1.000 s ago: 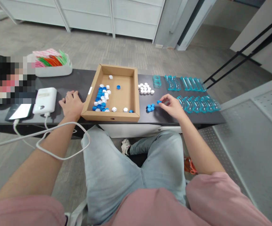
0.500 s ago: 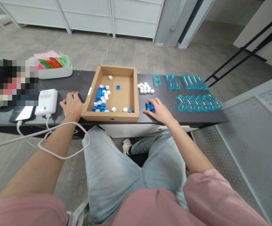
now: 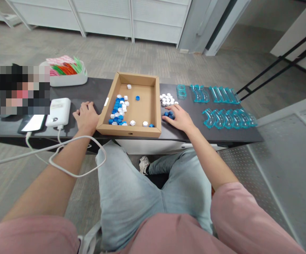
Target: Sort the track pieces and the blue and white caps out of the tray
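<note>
My right hand lies on the dark table, fingers spread over a small cluster of blue hexagonal pieces just right of the cardboard tray. A cluster of white hexagonal pieces sits just beyond it. The tray holds several mixed blue and white pieces along its left side. My left hand rests flat on the table left of the tray, fingers loosely together, holding nothing.
Clear turquoise curved track pieces lie in two rows at the right. A white power bank with a cable and a phone sit at the left. A white bin of coloured strips stands behind them.
My right hand, which pinched a blue piece a second ago, moved left to the blue cluster and now lies over it. The left hand stayed put.
</note>
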Demonstrator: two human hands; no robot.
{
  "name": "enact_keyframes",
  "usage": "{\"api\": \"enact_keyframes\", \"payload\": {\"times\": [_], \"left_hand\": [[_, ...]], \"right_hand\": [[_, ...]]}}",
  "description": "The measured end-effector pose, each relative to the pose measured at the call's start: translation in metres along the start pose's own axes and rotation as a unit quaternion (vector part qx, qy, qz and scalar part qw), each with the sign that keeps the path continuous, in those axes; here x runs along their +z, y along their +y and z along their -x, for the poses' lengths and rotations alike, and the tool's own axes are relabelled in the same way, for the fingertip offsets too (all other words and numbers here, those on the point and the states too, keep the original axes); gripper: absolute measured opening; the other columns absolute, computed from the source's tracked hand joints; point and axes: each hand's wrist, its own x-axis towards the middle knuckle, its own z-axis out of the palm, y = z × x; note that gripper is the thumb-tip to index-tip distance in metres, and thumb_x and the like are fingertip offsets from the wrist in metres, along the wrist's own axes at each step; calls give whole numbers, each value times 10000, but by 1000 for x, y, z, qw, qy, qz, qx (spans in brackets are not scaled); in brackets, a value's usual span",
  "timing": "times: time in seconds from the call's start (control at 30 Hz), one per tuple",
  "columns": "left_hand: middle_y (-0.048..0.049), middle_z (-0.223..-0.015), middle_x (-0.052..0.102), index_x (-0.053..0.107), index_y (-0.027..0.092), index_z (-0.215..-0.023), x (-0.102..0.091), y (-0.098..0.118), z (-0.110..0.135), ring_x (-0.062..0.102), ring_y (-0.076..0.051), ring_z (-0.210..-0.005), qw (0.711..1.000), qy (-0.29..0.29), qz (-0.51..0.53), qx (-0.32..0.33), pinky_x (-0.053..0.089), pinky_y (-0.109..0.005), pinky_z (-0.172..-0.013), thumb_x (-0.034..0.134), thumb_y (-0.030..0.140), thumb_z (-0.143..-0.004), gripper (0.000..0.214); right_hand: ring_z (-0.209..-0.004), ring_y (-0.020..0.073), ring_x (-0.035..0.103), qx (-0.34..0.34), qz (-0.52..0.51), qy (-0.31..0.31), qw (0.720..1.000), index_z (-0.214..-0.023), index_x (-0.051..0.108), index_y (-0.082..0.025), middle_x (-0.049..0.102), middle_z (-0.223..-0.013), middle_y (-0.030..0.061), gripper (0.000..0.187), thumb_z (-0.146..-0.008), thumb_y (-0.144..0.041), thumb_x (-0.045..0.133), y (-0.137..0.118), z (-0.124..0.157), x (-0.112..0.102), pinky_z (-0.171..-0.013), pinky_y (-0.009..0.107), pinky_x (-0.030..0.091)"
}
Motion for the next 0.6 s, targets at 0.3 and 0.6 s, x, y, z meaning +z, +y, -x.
{"api": "enact_keyframes", "payload": {"times": [0.3, 0.6], "left_hand": [[-313, -1892, 422, 485, 15, -1793, 0, 0, -1, 426, -425, -1755, 1000, -7, -3, -5, 278, -632, -1417, 361, 324, -1145, 728], [-339, -1881, 435, 491, 17, -1788, 2, -2, -1, 437, -438, -1753, 1000, 3, 6, 6, 273, -658, -1422, 402, 357, -1153, 726]], "right_hand": [[-922, 243, 712, -115, -90, -3, 989, -1284, 823, -233, 811, -1257, 104, 271, -1132, -422, 703, -64, -34, -25, -901, 396, 567], [-1075, 317, 808, -149, 115, -288, 939, -1089, 897, -245, 906, -1143, 96, 148, -1015, -183, 786, -135, -78, 3, -885, 398, 505]]}}
